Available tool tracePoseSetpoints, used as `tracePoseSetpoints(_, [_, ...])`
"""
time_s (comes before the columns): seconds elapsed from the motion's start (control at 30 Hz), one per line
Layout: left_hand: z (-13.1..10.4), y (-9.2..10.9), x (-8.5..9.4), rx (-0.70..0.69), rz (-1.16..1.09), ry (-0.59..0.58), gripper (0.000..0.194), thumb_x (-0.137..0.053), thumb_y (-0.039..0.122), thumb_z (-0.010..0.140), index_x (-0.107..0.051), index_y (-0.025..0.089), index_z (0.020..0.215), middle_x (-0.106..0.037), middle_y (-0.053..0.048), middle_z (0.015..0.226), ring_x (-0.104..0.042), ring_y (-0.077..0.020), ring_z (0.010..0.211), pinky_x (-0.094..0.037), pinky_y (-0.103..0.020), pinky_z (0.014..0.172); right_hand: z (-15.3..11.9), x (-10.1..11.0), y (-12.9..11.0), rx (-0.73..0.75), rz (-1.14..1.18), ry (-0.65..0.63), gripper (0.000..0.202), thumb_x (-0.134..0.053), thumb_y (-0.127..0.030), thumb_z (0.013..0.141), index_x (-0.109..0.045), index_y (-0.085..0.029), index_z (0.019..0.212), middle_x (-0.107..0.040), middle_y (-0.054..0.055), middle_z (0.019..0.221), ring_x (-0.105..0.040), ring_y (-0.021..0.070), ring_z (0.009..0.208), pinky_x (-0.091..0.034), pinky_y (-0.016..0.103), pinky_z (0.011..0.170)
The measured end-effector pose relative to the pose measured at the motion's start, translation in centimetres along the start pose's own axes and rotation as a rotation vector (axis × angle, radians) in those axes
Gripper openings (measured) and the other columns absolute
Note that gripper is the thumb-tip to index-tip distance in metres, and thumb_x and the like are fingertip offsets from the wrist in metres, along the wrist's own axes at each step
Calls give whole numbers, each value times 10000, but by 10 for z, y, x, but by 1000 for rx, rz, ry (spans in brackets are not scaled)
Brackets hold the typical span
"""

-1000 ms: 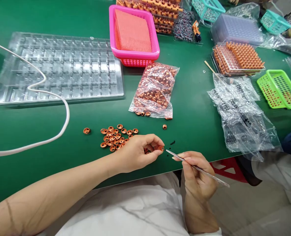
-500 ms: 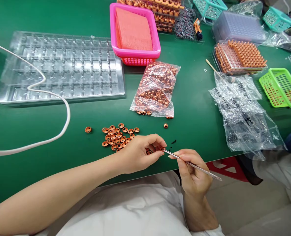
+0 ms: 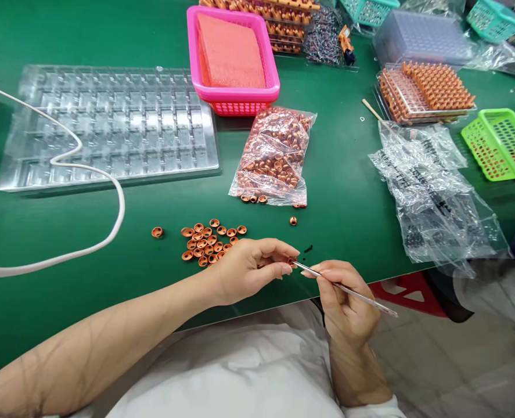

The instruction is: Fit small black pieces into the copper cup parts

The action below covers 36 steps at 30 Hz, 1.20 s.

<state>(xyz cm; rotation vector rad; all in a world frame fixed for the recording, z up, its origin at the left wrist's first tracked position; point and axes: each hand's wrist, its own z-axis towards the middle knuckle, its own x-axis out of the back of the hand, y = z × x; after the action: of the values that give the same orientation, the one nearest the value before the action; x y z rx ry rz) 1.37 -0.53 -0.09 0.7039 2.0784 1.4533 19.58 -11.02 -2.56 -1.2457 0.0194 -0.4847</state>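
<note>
My left hand [image 3: 252, 270] pinches a small copper-coloured cup-shaped ring [image 3: 291, 262] between thumb and fingertips. Slim silver tweezers [image 3: 362, 298] lie in my right hand [image 3: 348, 299], gripped by thumb and fingers like a pen. Their tip touches the ring or is inside its opening; which one, I cannot tell. Just beyond the fingertips, tiny black pieces [image 3: 308, 249] lie on the green table [image 3: 179, 203]. A loose pile of similar copper-coloured rings [image 3: 202, 244] is spread beside my left hand, partly hidden by it.
A clear bag of copper-coloured rings [image 3: 274, 157] lies ahead, with a pink basket [image 3: 278, 87] behind it. Left are a clear compartment tray [image 3: 109, 128] and a white cable [image 3: 120, 203]. Plastic bags [image 3: 431, 197] and a green basket [image 3: 486, 151] lie right. Another person's sleeve [image 3: 488, 302] shows there.
Both hands, with the ring and tweezers, have shifted slightly to the right. The left fingers have opened a little around the ring. The camera view has turned slightly.
</note>
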Motion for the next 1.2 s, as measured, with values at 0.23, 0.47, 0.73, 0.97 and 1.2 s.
tracePoseSetpoints(0.23, [3, 2, 4, 104, -138, -86, 221, -739, 303, 844, -662, 145, 978, -746, -51, 846, -713, -155, 755, -618, -283, 730, 5, 5, -3, 33, -1, -59, 246, -607, -42, 895, -654, -241, 1031, -729, 45, 938, -722, 205, 869, -630, 364, 693])
tracePoseSetpoints(0.47, [4, -1, 6, 81, 10, -95, 254, -673, 273, 865, -706, 128, 1072, -747, -62, 868, -708, -154, 754, -581, -250, 692, 10, 6, -5, 62, 15, -95, 292, -607, -13, 878, -657, -240, 1053, -736, 36, 925, -723, 207, 880, -618, 364, 714])
tracePoseSetpoints(0.73, [3, -5, 2, -82, 246, 70, 133, -670, 232, 868, -738, 158, 954, -773, -36, 838, -674, -122, 662, -555, -210, 632, 8, 8, -5, 79, -3, -33, 303, -608, -2, 876, -653, -239, 1060, -734, 35, 938, -726, 205, 871, -628, 367, 690])
tracePoseSetpoints(0.97, [3, -6, 2, -132, 277, 111, 120, -692, 202, 847, -751, 157, 941, -766, -27, 808, -663, -114, 650, -555, -196, 625, 7, 8, -3, 96, -37, -84, 323, -600, -13, 890, -637, -250, 1106, -744, 43, 1000, -747, 199, 886, -641, 345, 698])
tracePoseSetpoints(1.2, [2, -6, 2, -136, 285, 120, 105, -694, 204, 849, -742, 147, 921, -755, -35, 799, -665, -119, 653, -552, -206, 632, 6, 7, -3, 116, -71, -112, 332, -607, -2, 880, -634, -246, 1104, -746, 42, 1005, -751, 194, 891, -641, 324, 683])
